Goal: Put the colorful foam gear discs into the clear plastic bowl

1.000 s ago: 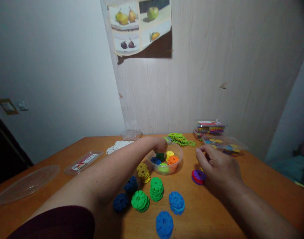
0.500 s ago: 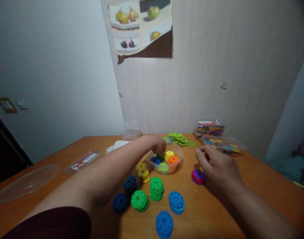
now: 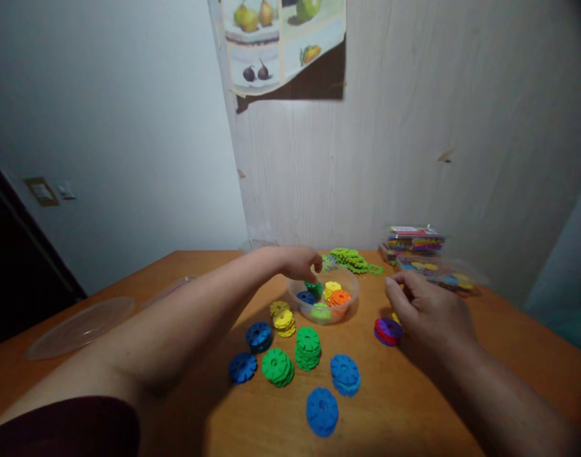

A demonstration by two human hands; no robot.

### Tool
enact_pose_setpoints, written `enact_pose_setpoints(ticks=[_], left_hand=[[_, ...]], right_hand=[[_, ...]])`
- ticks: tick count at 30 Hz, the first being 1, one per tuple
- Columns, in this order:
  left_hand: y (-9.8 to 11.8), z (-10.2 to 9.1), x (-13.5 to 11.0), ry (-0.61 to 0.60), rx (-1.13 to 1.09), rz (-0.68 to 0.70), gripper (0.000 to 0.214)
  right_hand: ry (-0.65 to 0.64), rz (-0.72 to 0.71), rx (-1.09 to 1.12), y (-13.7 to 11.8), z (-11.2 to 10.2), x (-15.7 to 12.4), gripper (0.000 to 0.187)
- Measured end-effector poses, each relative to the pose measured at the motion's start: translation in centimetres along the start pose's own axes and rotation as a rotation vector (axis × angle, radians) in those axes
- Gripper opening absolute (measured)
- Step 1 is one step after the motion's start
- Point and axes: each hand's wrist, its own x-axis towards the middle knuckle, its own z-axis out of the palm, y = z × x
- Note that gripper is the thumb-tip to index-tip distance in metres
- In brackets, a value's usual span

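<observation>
Picking stage, apparently: left hand [image 3: 302, 263] pinches a green disc [image 3: 313, 289] in the clear bowl [image 3: 351, 303]; right hand [image 3: 428, 311] half-curled, empty. Lifting out calls for clearing the rim.

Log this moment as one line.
left hand: over green flower-shaped plastic disc in clear plastic bowl | right hand: resting beside red-and-purple plastic disc stack | grasp: unclear
</observation>
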Motion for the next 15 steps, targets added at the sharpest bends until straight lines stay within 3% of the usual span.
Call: enact_pose_setpoints(ticks=[4,8,12,15], left_hand=[[-1.1,0.1,-5.0,0.031,-0.128,-0.003,0.037],[-2.3,1.5,-10.0,0.027,-0.201,-0.003,0.03],[-3.1,3.5,-13.6,-0.013,-0.27,-0.025,0.039],[-3.1,4.8,-15.0,-0.004,-0.287,-0.027,0.051]], right_hand=[[-0.029,0.034,-0.002,0.1,0.0,0.1,0.03],[-0.052,0.049,-0.008,-0.1,-0.3,0.1,0.031],[-0.08,0.05,-0.028,-0.1,-0.4,0.1,0.027],[-0.076,0.042,-0.038,0.1,-0.3,0.0,0.028]])
